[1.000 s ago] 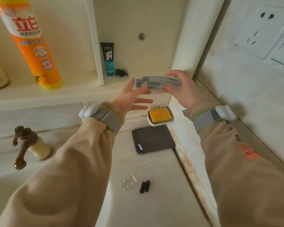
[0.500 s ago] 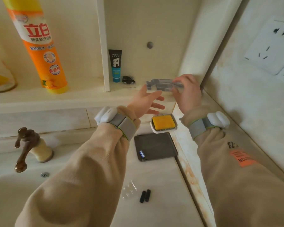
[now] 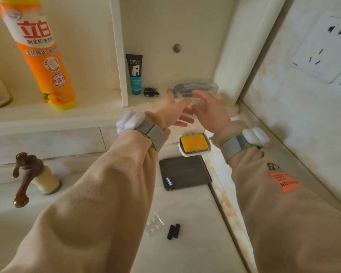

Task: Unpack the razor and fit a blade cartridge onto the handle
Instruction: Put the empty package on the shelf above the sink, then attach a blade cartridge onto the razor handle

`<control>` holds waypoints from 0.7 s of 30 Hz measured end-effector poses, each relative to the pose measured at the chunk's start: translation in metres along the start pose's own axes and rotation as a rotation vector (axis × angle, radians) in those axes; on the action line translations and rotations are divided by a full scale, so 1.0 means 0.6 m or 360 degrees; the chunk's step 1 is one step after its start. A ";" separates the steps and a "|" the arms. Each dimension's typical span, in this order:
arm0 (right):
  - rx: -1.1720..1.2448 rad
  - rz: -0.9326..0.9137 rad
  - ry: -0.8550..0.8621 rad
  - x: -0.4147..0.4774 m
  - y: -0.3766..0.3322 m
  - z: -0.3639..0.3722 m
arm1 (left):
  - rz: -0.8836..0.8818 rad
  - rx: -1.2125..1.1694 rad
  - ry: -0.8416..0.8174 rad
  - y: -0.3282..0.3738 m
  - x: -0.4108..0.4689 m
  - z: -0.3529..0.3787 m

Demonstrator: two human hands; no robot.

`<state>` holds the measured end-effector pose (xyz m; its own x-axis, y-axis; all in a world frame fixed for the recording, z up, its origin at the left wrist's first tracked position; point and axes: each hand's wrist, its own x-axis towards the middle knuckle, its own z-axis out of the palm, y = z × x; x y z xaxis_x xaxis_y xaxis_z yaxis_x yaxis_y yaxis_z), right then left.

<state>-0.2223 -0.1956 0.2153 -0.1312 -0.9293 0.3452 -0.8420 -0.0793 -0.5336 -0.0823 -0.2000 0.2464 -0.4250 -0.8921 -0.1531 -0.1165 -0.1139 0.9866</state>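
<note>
In the head view, both arms in beige fleece sleeves are stretched forward over the counter towards the right-hand bay of a cream shelf [image 3: 83, 117]. The left hand [image 3: 172, 112] is held with its palm turned inward and its fingers straight and spread, relaxed rather than curled. The right hand [image 3: 210, 113] is raised just beside it, seen from the back, its fingers likewise extended and loose; neither hand is closed on anything. The razor pack [image 3: 200, 87], a clear plastic case with grey parts inside, is laid flat on the shelf directly behind the fingertips of both hands, close to the corner by the wall. Its near edge is covered by the fingers, and because the fingers are blurred, contact with the pack cannot be judged. The contents of the case are too hazy for handle and cartridges to be told apart. A grey band with a white unit is worn on each wrist. A black and blue tube [image 3: 135, 73] and a small black item [image 3: 151, 92] are stood to the left of the pack. Lower on the counter, a clear plastic piece [image 3: 155, 225] and two small black pieces [image 3: 173, 231] are seen side by side; what they are cannot be made out.
</note>
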 end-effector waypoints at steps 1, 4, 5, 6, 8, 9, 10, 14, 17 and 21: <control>-0.0015 0.0012 -0.0036 0.000 -0.002 0.000 | 0.0006 0.0009 0.0004 0.000 0.002 -0.002; -0.0011 0.0027 -0.0123 0.003 -0.006 0.000 | 0.0003 -0.0004 0.0029 -0.001 0.003 -0.007; -0.0012 0.0034 -0.0163 0.003 -0.008 -0.001 | 0.0007 -0.0011 0.0036 -0.003 0.001 -0.009; -0.0012 0.0032 -0.0193 0.002 -0.009 -0.002 | 0.0014 -0.0013 0.0038 -0.007 -0.002 -0.010; 0.0074 -0.0017 -0.0125 -0.009 -0.012 0.001 | 0.0078 0.0011 0.0056 -0.023 -0.015 -0.014; 0.0166 -0.0053 0.0001 -0.014 -0.014 0.000 | 0.0162 0.0062 0.0071 -0.028 -0.022 -0.015; 0.0284 -0.0069 0.0150 -0.022 -0.018 0.001 | 0.0234 0.0139 0.0082 -0.034 -0.030 -0.019; 0.0548 -0.0003 0.0380 -0.086 -0.007 0.034 | 0.0342 0.0371 0.0057 -0.087 -0.079 -0.030; 0.0499 0.0096 0.0117 -0.142 0.020 0.088 | 0.0238 0.0493 0.0002 -0.148 -0.099 -0.034; 0.0424 0.0283 -0.0355 -0.232 0.058 0.170 | 0.0024 0.0753 -0.0088 -0.255 -0.113 -0.042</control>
<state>-0.1800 -0.1059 0.0703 -0.1212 -0.9903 0.0684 -0.6473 0.0266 -0.7618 -0.0129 -0.1333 0.1074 -0.4754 -0.8662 -0.1542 -0.5007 0.1223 0.8570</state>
